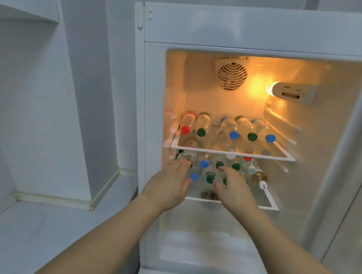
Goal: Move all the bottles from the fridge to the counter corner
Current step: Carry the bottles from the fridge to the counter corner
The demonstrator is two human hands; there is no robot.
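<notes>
The bottles lay on their sides on two glass shelves inside the open fridge [260, 38], their long axes running front to back and their caps pointing out toward the front edges. On the upper shelf [266, 157] five were countable: a red-capped bottle [187, 123] at the left end, a green-capped bottle [202, 124] just beside it, then, after a gap, a blue-capped one [231, 128], another green-capped one [248, 129] and a second blue-capped one [265, 132] toward the right end. Any labels were too blurred to read.

The lower shelf [271, 203] carried a denser cluster whose exact count could not be told; caps in blue [204, 163], green [210, 178], white [230, 156] and red [247, 158] showed, and a bottle of yellowish liquid [259, 179] with a white cap lay near the right edge, angled toward the front right corner.

Both hands reached in over the front edge of the lower shelf. The left hand [172, 182] had its fingers released and straight beside a blue cap [194, 176]; the right hand [234, 187] had relaxed, slightly bent fingers over the green caps, grasping nothing visible.

A fan grille [231, 75] and a lit lamp [270, 88] sat at the back top. The white counter [20, 230] lay to the left, its corner [15, 199] against the wall.
</notes>
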